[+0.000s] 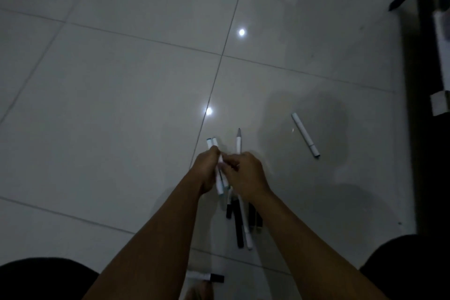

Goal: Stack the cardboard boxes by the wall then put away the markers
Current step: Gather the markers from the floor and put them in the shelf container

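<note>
White-barrelled markers [220, 173], two as far as can be seen, sit bundled in the left hand [207, 173], fingers curled round them. Right hand [243, 175] pinches the same bundle, both forearms extended over the tiled floor [121, 105]. One marker [305, 137] lies apart; several more lie beneath the wrists.
</note>
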